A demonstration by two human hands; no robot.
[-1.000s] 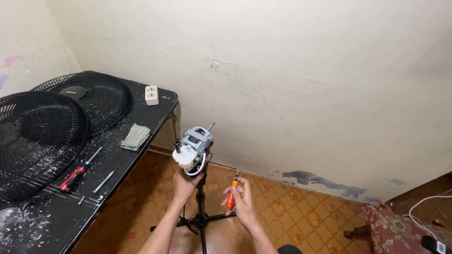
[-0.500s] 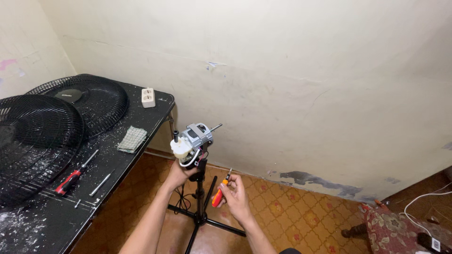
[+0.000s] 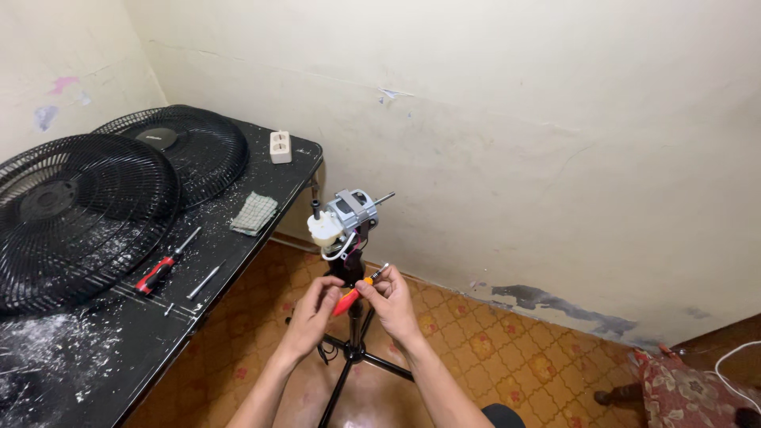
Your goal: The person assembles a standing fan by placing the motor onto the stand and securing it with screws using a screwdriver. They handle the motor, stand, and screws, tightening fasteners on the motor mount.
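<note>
A bare fan motor (image 3: 349,215) with a white gear housing and a metal shaft sits atop a black stand (image 3: 353,329) on the tiled floor. Just below the motor, my left hand (image 3: 311,311) and my right hand (image 3: 391,299) meet around a small orange and red screwdriver (image 3: 355,292). Both hands grip it, the left at the handle end and the right near the metal tip, which points up and to the right. Neither hand touches the motor.
A black table (image 3: 103,349) stands at the left, dusted with white debris. On it lie two black fan grilles (image 3: 79,206), a red-handled screwdriver (image 3: 162,265), a loose metal bit (image 3: 204,280), a grey cloth (image 3: 254,213) and a white socket block (image 3: 280,147). A cream wall rises behind.
My left hand has let go of the stand below the motor and joined my right hand on the screwdriver. The view has shifted slightly.
</note>
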